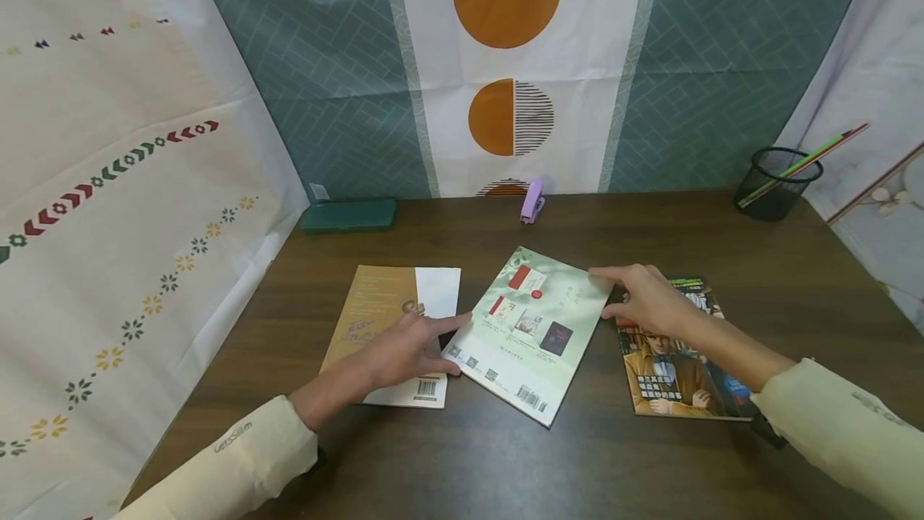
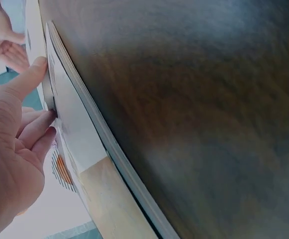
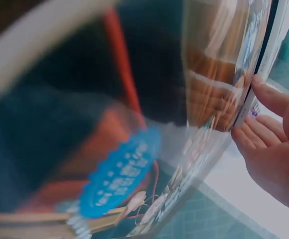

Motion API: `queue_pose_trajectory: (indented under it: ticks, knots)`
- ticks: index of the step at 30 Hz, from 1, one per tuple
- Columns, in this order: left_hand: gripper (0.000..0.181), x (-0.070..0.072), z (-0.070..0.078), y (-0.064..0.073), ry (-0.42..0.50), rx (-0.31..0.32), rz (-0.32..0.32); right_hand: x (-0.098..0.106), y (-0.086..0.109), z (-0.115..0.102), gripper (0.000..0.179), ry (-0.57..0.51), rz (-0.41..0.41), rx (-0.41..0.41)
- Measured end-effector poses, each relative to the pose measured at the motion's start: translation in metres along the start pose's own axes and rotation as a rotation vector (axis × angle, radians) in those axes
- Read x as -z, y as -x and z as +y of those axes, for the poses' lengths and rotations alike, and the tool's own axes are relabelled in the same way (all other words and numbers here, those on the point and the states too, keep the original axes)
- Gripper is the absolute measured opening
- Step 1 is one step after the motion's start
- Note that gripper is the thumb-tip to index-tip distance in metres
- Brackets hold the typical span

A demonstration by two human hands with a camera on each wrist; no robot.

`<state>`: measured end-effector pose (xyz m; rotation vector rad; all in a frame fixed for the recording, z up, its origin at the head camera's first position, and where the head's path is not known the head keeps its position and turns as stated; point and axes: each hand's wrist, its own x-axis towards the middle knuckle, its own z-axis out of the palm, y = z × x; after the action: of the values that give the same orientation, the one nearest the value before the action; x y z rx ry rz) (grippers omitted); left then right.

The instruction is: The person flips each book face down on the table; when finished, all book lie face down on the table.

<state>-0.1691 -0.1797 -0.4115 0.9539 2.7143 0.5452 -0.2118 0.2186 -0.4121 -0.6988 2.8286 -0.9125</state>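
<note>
A pale green magazine (image 1: 530, 331) with small pictures and a barcode lies askew at mid-table. My left hand (image 1: 407, 347) grips its left edge, thumb and forefinger spread along it; in the left wrist view that thumb lies on the edge. At the upper right edge my right hand (image 1: 646, 299) holds the magazine, and its thumb and fingers touch the white spine (image 3: 268, 55) in the right wrist view. Under my left hand lies a brown and white book (image 1: 382, 303). A glossy magazine (image 1: 664, 379) with a coat-wearing figure lies partly beneath my right forearm.
Along the back of the wooden table (image 1: 462, 464) stand a dark green case (image 1: 349, 216), a purple stapler (image 1: 532, 201) and a black mesh pen cup (image 1: 772, 195) with pencils. Patterned cloth (image 1: 346, 62) hangs behind and at both sides.
</note>
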Motion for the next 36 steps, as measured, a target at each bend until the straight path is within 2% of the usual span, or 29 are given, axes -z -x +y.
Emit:
queue_pose_trajectory:
  ticks: [8, 14, 20, 30, 36]
  knots:
    - [0.088, -0.002, 0.003, 0.003, 0.012, -0.022, 0.002, 0.006, -0.011, 0.004, 0.061, -0.019, -0.019, -0.002]
    - [0.08, -0.008, 0.011, 0.008, -0.039, -0.065, 0.042, 0.007, -0.019, 0.005, 0.058, -0.034, -0.025, 0.009]
    - [0.076, -0.016, 0.019, 0.012, -0.031, -0.091, 0.061, 0.007, -0.026, 0.009, 0.055, -0.045, -0.036, 0.021]
    - [0.074, -0.018, 0.019, 0.019, -0.01, -0.098, 0.062, 0.005, -0.036, 0.008, 0.052, -0.054, -0.02, -0.026]
    - [0.07, -0.021, 0.023, 0.025, -0.045, -0.117, 0.066, 0.002, -0.04, 0.01, 0.051, -0.07, -0.019, -0.029]
